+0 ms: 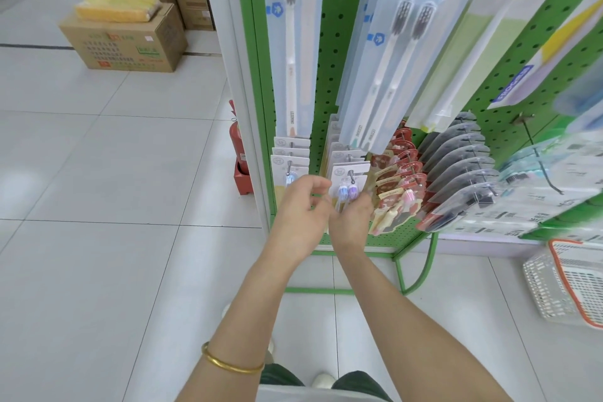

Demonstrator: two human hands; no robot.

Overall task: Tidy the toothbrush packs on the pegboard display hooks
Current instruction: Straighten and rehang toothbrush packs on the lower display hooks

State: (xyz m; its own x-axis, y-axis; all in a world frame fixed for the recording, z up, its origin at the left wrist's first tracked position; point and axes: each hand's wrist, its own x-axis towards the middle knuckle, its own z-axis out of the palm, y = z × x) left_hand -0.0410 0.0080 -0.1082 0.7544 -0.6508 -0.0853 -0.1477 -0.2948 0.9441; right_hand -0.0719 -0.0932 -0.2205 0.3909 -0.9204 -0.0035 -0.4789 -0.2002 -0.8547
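On white floor tiles (98, 173) | cardboard boxes (130, 42) | green pegboard (339, 10) (packs (349, 173) possibly held)

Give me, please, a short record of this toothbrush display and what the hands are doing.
setting: green pegboard in a shop
item: front white pack, lower row
right hand: holds that pack's lower part
left hand: fingers curled beside its left edge, contact unclear
neighbours: red packs and dark packs to its right
floor: basket, cardboard box
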